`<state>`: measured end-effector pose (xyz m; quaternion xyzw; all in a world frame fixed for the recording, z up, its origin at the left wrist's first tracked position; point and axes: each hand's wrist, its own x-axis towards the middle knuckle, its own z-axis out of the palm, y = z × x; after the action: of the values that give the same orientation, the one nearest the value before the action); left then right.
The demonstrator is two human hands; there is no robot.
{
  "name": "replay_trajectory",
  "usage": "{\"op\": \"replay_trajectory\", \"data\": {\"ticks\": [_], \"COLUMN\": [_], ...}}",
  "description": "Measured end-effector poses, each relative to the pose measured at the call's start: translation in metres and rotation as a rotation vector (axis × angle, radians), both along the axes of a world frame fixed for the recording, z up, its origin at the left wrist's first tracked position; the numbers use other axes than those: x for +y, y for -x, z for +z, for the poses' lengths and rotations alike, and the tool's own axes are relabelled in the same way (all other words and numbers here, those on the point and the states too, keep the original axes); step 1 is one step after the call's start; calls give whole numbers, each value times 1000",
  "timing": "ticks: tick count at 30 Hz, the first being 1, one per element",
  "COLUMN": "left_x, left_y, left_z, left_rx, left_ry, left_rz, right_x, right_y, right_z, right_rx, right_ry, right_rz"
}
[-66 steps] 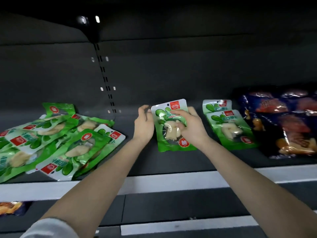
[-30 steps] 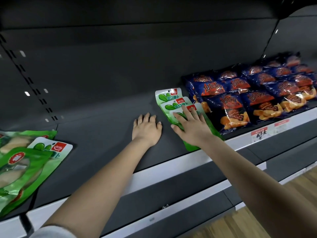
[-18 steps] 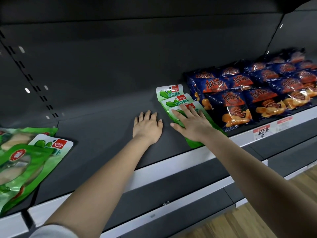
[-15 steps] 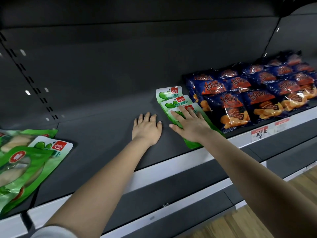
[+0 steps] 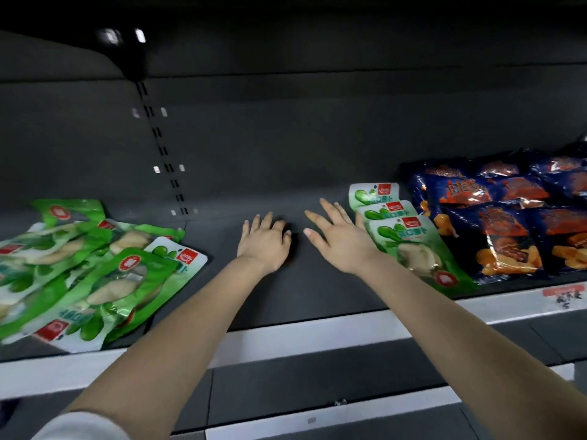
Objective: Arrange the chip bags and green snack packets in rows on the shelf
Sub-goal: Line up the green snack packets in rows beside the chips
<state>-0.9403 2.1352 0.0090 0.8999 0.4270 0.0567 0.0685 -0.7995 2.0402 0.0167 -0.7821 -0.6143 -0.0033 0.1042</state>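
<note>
Three green snack packets (image 5: pixel 409 242) lie in an overlapping row on the dark shelf (image 5: pixel 286 290), right of centre. My right hand (image 5: pixel 340 239) hovers just left of that row with fingers spread and holds nothing. My left hand (image 5: pixel 265 241) rests flat on the bare shelf beside it, fingers straight. A loose pile of green packets (image 5: pixel 85 274) lies at the left end. Dark blue chip bags (image 5: pixel 502 227) lie in rows at the right.
The shelf's white front rail (image 5: pixel 301 338) runs across below my wrists, with a red price tag (image 5: pixel 560 293) at the right. A slotted upright (image 5: pixel 165 154) runs up the dark back wall. A lower shelf edge (image 5: pixel 317 420) shows beneath.
My right hand has lifted off the front green packet and moved left of the row. My left hand stays flat on the shelf. The view has swung left, showing the pile.
</note>
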Motion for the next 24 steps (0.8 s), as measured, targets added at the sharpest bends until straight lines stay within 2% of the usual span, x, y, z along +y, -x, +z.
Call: {"op": "replay_trajectory", "data": {"ticks": [16, 20, 24], "left_x": [43, 37, 30], "left_y": [224, 259, 266], "left_z": [2, -9, -18], "left_rx": [-57, -57, -48], "left_ry": [10, -8, -61], "left_rz": [594, 634, 613], "right_x": [107, 115, 119], "right_y": [161, 208, 233], "right_z": [5, 2, -15], "right_rx": [45, 41, 0], "right_ry": [56, 107, 218], "right_rz": [525, 633, 641]}}
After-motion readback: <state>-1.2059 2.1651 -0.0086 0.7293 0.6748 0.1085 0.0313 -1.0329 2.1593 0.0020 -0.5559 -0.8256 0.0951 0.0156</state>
